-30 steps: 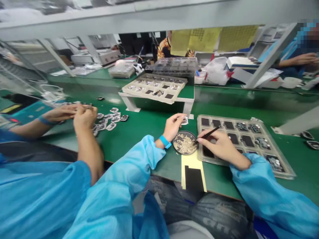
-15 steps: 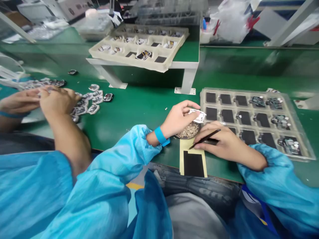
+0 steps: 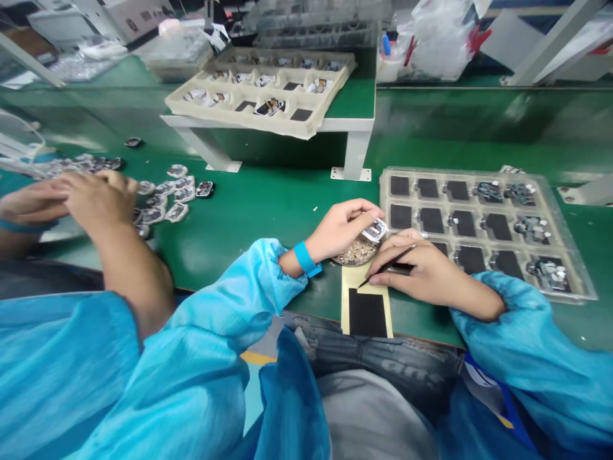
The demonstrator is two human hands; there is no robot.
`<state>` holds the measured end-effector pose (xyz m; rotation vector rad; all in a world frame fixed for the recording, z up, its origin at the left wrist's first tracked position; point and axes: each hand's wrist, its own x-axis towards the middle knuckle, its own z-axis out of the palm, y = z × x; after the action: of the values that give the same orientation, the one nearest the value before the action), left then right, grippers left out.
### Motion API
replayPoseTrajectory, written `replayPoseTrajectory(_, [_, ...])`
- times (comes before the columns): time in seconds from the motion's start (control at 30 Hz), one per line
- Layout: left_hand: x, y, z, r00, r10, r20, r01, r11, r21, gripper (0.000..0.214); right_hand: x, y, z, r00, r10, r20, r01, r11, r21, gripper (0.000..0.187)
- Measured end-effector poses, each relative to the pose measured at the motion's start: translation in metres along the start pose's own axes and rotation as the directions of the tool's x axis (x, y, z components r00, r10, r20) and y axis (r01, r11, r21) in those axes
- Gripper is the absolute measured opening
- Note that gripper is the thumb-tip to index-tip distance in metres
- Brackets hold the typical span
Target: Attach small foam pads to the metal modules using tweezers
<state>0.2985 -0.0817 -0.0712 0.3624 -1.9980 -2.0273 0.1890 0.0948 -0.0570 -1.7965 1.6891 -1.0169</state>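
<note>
Between thumb and fingers, my left hand [image 3: 341,231] holds a small white-framed electronic part [image 3: 374,230] above a round dish of tiny pieces [image 3: 357,252]. My right hand [image 3: 421,265] is closed on dark tweezers [image 3: 390,265], whose tips point down and left. Under those tips lies a yellow backing sheet [image 3: 345,306] bearing a black rectangular sticker [image 3: 368,314]. Whether the tips touch the sheet I cannot tell. My fingers hide part of the dish's right side.
A clear compartment tray [image 3: 555,191] with black pads and several circuit parts lies at right. Another tray [image 3: 306,131] sits on a raised stand [image 3: 354,153]. At left, a co-worker's hands [image 3: 96,198] work beside several white-framed parts [image 3: 178,212].
The part in my left hand has turned, so its detailed grey face now shows instead of a mostly white one. My right hand still grips the tweezers over the yellow sheet.
</note>
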Motion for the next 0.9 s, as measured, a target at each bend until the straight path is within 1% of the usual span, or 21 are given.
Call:
replayPoseTrajectory(0.07, [0.000,0.000,-0.001,1.000,-0.023,-0.016,0.024,0.999,0.029,0.019,-0.001,-0.004,-0.007,0.998,0.002,-0.063,0.005,0.994,0.107,0.008])
replayPoseTrajectory(0.13, [0.000,0.000,-0.001,0.998,-0.059,-0.030,0.060,0.998,0.029,0.017,-0.002,-0.007,-0.016,0.978,-0.005,-0.210,0.045,0.982,0.186,0.006])
replayPoseTrajectory(0.17, [0.000,0.000,-0.001,0.997,-0.077,-0.029,0.078,0.997,0.021,0.016,-0.003,-0.008,-0.020,0.952,-0.012,-0.305,0.073,0.980,0.187,0.005])
replayPoseTrajectory(0.23, [-0.001,0.001,-0.001,0.995,-0.095,-0.004,0.095,0.995,0.009,0.015,-0.004,-0.006,-0.026,0.878,-0.041,-0.477,0.112,0.986,0.122,0.009])
replayPoseTrajectory(0.27, [-0.002,0.001,-0.001,0.996,-0.093,0.019,0.092,0.996,0.014,0.014,-0.004,-0.004,-0.028,0.844,-0.060,-0.534,0.116,0.991,0.073,0.010])
replayPoseTrajectory(0.3, [-0.003,0.001,-0.001,0.995,-0.084,0.045,0.083,0.996,0.034,0.015,-0.004,-0.002,-0.029,0.823,-0.072,-0.564,0.105,0.994,0.026,0.011])
replayPoseTrajectory(0.33, [-0.003,0.001,-0.001,0.995,-0.073,0.072,0.068,0.995,0.069,0.017,-0.004,0.000,-0.029,0.817,-0.077,-0.572,0.083,0.996,-0.015,0.010])
replayPoseTrajectory(0.37, [-0.004,0.001,-0.002,0.994,-0.062,0.094,0.052,0.993,0.111,0.019,-0.004,0.002,-0.029,0.823,-0.076,-0.563,0.054,0.997,-0.054,0.008])
replayPoseTrajectory(0.43, [-0.005,0.001,-0.003,0.991,-0.048,0.125,0.024,0.982,0.188,0.024,-0.003,0.006,-0.028,0.846,-0.066,-0.529,0.002,0.993,-0.122,0.004])
replayPoseTrajectory(0.5, [-0.005,0.000,-0.004,0.989,-0.039,0.139,0.004,0.971,0.240,0.027,-0.003,0.009,-0.027,0.864,-0.064,-0.499,-0.024,0.985,-0.168,0.004])
replayPoseTrajectory(0.63, [-0.005,0.000,-0.005,0.985,-0.025,0.169,-0.023,0.962,0.272,0.031,-0.004,0.012,-0.025,0.886,-0.077,-0.458,-0.024,0.977,-0.210,0.006])
replayPoseTrajectory(0.73, [-0.005,0.001,-0.006,0.983,-0.016,0.185,-0.035,0.963,0.267,0.033,-0.005,0.012,-0.025,0.898,-0.096,-0.430,-0.001,0.976,-0.219,0.004])
replayPoseTrajectory(0.8, [-0.005,0.002,-0.006,0.984,-0.009,0.180,-0.042,0.960,0.277,0.034,-0.004,0.012,-0.025,0.903,-0.104,-0.416,0.009,0.975,-0.224,0.002])
replayPoseTrajectory(0.9, [-0.005,0.002,-0.006,0.986,-0.012,0.164,-0.038,0.953,0.301,0.036,-0.003,0.011,-0.024,0.904,-0.129,-0.408,0.033,0.972,-0.234,0.004])
